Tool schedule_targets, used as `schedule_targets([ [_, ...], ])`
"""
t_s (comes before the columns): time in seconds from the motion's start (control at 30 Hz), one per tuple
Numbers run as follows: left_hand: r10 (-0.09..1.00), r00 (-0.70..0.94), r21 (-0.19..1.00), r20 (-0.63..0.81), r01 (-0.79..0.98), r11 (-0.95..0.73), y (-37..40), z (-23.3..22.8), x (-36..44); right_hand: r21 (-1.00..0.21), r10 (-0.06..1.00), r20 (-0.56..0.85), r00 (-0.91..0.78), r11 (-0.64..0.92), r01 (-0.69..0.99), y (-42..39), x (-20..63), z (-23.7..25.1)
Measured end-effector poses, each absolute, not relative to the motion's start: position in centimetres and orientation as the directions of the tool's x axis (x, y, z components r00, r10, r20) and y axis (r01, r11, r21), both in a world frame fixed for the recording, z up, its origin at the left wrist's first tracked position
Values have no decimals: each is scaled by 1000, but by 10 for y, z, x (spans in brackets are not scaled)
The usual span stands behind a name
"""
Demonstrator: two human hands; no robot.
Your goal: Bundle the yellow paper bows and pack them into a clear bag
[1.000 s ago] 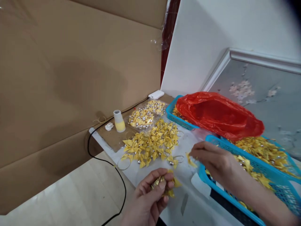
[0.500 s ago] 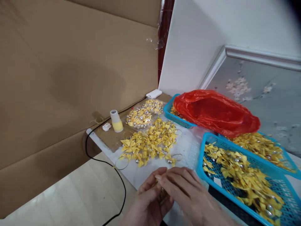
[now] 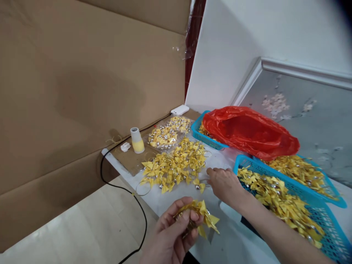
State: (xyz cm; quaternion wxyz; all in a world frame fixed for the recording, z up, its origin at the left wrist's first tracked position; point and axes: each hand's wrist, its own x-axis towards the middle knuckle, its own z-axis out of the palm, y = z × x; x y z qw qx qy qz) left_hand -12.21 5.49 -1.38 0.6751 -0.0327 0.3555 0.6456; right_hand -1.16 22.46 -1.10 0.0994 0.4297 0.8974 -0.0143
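Note:
My left hand [image 3: 173, 234] is closed around a small bunch of yellow ribbon bows with bells [image 3: 202, 216] near the table's front edge. My right hand [image 3: 224, 181] reaches forward over the white tabletop, its fingertips at a wire ring beside the loose heap of yellow bows [image 3: 173, 167]. Whether its fingers pinch the ring or a bow I cannot tell. A blue plastic basket [image 3: 334, 247] full of the same bows lies just right of that hand.
A red plastic bag [image 3: 247, 130] covers a second blue basket [image 3: 198, 134] at the back. A third basket of bows [image 3: 302, 170] sits far right. A clear packet of bows [image 3: 167, 134], a white-and-yellow bottle [image 3: 136, 141], a white box [image 3: 180, 109] and a black cable [image 3: 137, 205] are at left. Cardboard stands behind.
My right hand has left the left hand and moved forward to the loose heap. The bunch in my left hand now shows more fully.

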Motion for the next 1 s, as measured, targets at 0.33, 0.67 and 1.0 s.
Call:
schedule_targets([
  [0.33,845,-90,411,-527,-897,160,56,-11,-123,-326,733,-14,-680,640,696,215,13,1],
  [0.67,846,-111,427,-521,-892,146,62,-9,-118,-878,763,88,-641,363,312,143,38,-2],
  [1.0,832,-224,524,-507,-847,92,58,-4,-117,-704,760,234,-607,563,433,154,57,-1],
])
